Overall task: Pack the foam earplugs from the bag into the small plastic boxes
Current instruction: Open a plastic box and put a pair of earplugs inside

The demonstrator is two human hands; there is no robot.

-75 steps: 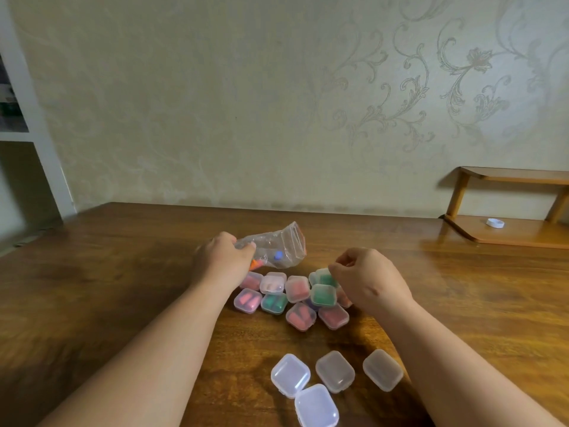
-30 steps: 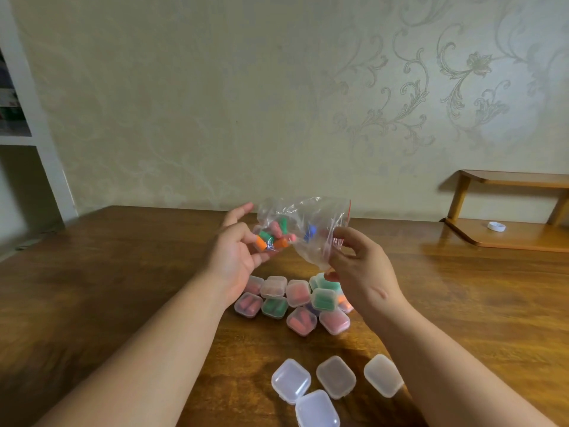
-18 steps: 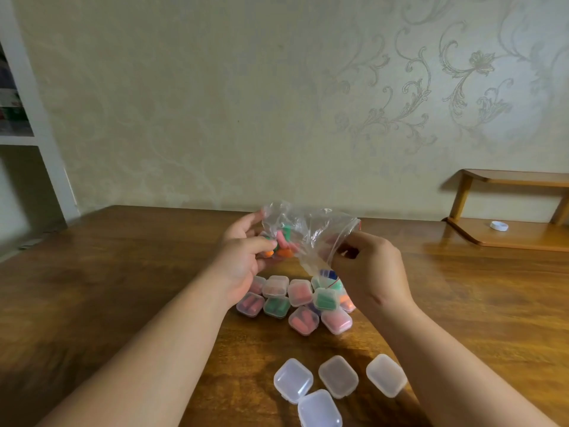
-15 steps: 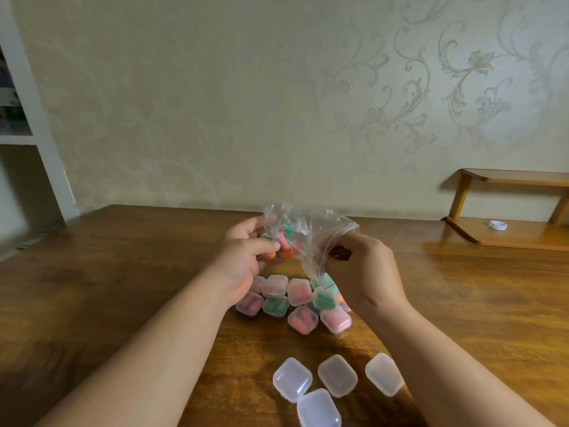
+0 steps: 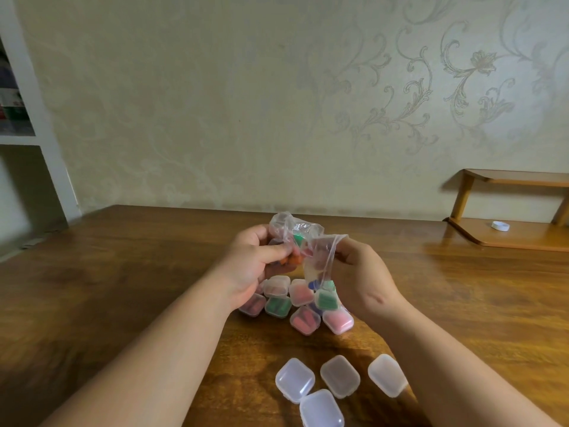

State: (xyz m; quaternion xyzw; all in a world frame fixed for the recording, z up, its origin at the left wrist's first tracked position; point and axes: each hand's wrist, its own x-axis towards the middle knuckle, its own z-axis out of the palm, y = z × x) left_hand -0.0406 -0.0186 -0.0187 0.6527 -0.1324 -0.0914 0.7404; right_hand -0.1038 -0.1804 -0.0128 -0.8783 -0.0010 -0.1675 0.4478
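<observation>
Left hand (image 5: 255,260) clutches the bag (image 5: 318,254) mid-frame. Right hand (image 5: 360,275) pinches its mouth open, seemingly to reach the earplugs (image 5: 297,240).

Earplugs (image 5: 297,238) inside the crumpled bag (image 5: 320,257) blur together, count unclear. At 6 o'clock 1 empty box (image 5: 321,409) is cut off; the right hand (image 5: 360,278) hides some filled boxes (image 5: 304,320).

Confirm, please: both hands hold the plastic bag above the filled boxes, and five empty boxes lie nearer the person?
Not fully. The head view shows four empty boxes nearer the person, not five. The rest holds: the left hand and the right hand hold the plastic bag above the filled boxes.
</observation>
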